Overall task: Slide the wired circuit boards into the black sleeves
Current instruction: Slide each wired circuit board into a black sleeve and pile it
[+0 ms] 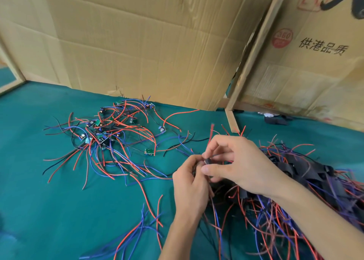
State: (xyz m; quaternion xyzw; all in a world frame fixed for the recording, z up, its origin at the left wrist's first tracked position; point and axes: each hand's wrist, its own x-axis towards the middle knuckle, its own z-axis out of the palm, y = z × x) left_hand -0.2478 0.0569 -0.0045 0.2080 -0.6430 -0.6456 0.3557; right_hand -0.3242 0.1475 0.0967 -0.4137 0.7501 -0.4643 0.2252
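My left hand (190, 179) and my right hand (234, 161) meet above the green table (49, 200), right of centre. Between the fingertips of both hands sits a small black sleeve (207, 160); the right thumb and fingers pinch it. The left hand's fingers curl round something mostly hidden, with red and blue wires trailing down below it. A heap of bare wired circuit boards (106, 129) with red, blue and black leads lies to the left. A pile of sleeved boards (307, 181) with wires lies at the right, under my right forearm.
Cardboard sheets (147, 43) and a wooden post (254, 52) wall the table's far side. A single green board (149, 151) lies apart between heap and hands. Loose red and blue wires (137, 236) sprawl near the front. Dark bits (275, 119) lie at the back right.
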